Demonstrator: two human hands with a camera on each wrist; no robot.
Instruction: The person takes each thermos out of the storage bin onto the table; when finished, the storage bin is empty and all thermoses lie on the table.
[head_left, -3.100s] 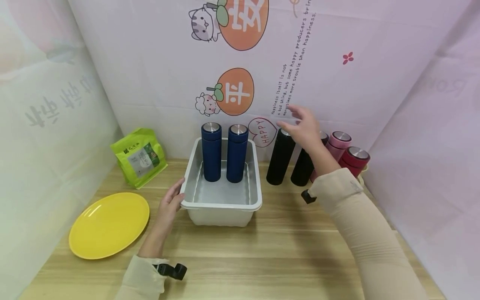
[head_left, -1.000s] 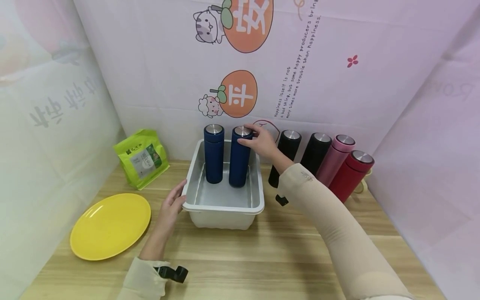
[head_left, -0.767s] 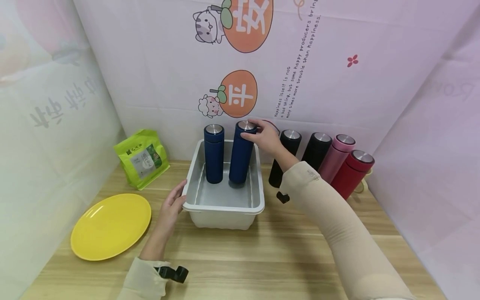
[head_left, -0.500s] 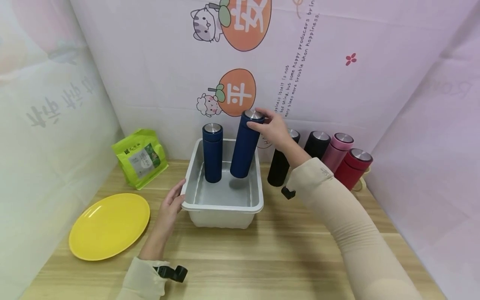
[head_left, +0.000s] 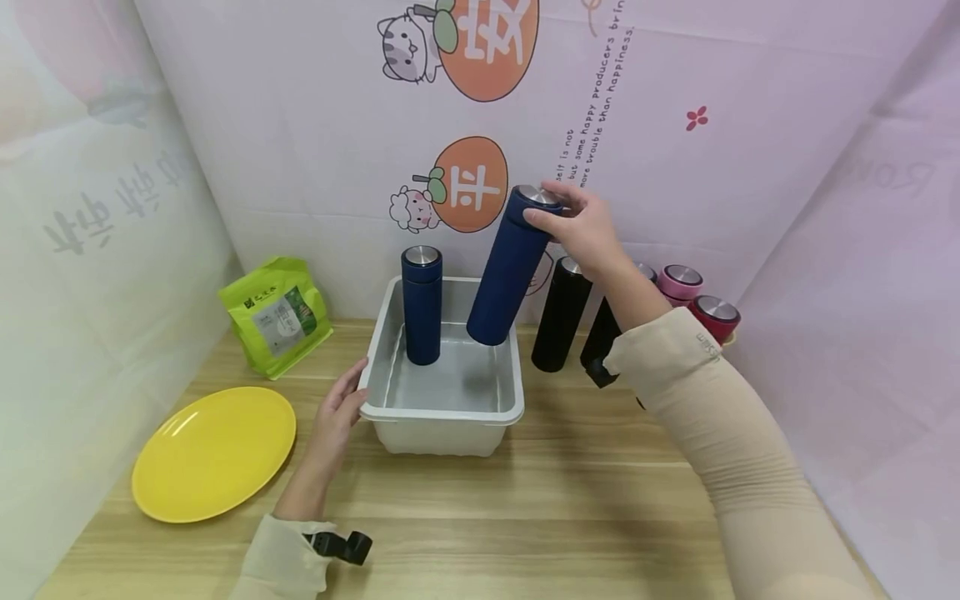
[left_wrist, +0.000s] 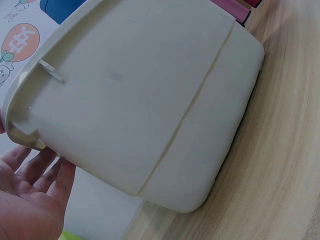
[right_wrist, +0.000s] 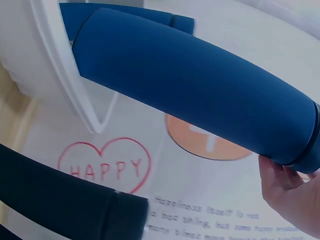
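Observation:
My right hand [head_left: 592,233] grips a dark blue thermos [head_left: 510,271] around its steel-topped lid end. That thermos is tilted, its base low over the right side of a light grey plastic bin [head_left: 442,414]. In the right wrist view the held thermos [right_wrist: 195,80] spans the frame, with the fingers at its lid end. A second blue thermos [head_left: 423,308] stands upright inside the bin. My left hand [head_left: 333,417] holds the bin's left rim near the front corner. In the left wrist view, fingers of the left hand [left_wrist: 37,190] lie beneath the bin's rim.
Right of the bin stand a black thermos [head_left: 561,317], another black one [head_left: 603,333], a pink one [head_left: 680,282] and a red one [head_left: 716,317], partly behind my right arm. A green pouch [head_left: 277,317] and yellow plate [head_left: 217,454] sit left. A printed cloth hangs behind.
My right hand came from the black thermoses to the right-hand blue thermos, took hold of its top, and lifted it up and rightward, tilting it. My left hand stayed on the bin.

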